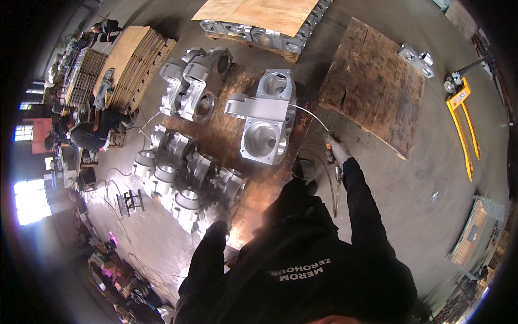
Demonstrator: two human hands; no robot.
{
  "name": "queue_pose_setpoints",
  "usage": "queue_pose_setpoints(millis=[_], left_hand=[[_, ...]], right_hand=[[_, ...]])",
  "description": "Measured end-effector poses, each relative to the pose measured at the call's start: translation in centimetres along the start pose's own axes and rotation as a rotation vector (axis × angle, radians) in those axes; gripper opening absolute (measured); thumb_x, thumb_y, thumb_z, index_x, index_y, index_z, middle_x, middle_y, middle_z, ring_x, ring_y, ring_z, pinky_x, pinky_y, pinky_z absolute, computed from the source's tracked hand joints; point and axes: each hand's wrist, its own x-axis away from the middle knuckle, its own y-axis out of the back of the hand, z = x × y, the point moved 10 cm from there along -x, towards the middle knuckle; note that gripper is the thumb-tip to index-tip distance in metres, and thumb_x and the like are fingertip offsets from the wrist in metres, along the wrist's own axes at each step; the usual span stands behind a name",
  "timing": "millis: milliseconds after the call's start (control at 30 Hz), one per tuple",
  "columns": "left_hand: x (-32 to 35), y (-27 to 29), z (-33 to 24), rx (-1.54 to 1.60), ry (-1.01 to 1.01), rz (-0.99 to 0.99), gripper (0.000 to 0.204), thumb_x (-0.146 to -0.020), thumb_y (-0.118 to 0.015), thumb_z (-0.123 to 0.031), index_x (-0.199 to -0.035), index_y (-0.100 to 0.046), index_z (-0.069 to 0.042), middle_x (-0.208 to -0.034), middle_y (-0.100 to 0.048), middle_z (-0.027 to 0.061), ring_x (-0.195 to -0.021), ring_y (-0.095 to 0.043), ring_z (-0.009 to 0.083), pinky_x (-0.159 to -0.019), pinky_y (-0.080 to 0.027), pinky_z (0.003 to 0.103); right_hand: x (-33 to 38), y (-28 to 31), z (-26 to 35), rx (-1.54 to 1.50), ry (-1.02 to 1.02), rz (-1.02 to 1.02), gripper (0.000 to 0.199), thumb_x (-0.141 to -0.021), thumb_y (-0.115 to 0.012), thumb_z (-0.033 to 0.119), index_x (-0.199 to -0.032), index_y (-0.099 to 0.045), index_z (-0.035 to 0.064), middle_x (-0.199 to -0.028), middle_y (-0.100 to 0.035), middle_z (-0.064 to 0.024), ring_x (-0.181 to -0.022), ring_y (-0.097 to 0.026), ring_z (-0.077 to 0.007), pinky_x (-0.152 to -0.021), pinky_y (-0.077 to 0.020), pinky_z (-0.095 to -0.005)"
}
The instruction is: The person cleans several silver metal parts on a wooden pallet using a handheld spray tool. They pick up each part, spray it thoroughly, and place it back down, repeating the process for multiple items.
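My right hand (339,149), in a light glove, is closed around an air gun (329,156). A long thin curved nozzle (309,112) runs from the gun to a large silver metal casting (264,110), its tip at the casting's right side. That casting has two big round bores and an arm jutting left, and it lies on the brown worktable. My left hand (217,211), gloved in grey, is low beside the nearest castings (187,202). Glare and the similar grey colour hide its fingers, so I cannot make out its grip.
More castings (195,81) crowd the table's left side (237,89). A hose (335,197) hangs below the air gun. Beyond are a wooden board (377,86), a loaded pallet (259,16), stacked panels (132,59) and a yellow pallet jack (458,100). Another person (89,135) sits at far left.
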Motion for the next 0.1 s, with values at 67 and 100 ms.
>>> queue_pose_setpoints(millis=[67, 100], left_hand=[[-2.0, -3.8, 2.2, -0.032, -0.007, -0.034, 0.042, -0.092, -0.054, -0.044, -0.119, -0.068, -0.015, -0.125, -0.066, 0.0144, -0.119, -0.060, 0.0284, -0.106, -0.043, 0.042], [-4.3, -7.9, 4.2, -0.052, -0.009, -0.056, 0.042, -0.092, -0.054, -0.045, -0.120, -0.068, -0.017, -0.125, -0.065, 0.0141, -0.121, -0.059, 0.0278, -0.108, -0.042, 0.042]], right_hand=[[-1.4, 0.3, -0.6, 0.009, 0.011, 0.072, 0.044, -0.092, -0.063, 0.058, -0.087, -0.056, 0.0148, -0.062, -0.052, 0.0001, -0.050, -0.049, -0.0118, -0.046, -0.0401, -0.0307], [-2.8, -1.8, -1.7, -0.010, -0.014, 0.167, 0.042, -0.093, -0.062, 0.056, -0.093, -0.057, 0.0140, -0.065, -0.056, 0.0003, -0.053, -0.052, -0.0111, -0.049, -0.0428, -0.0302]])
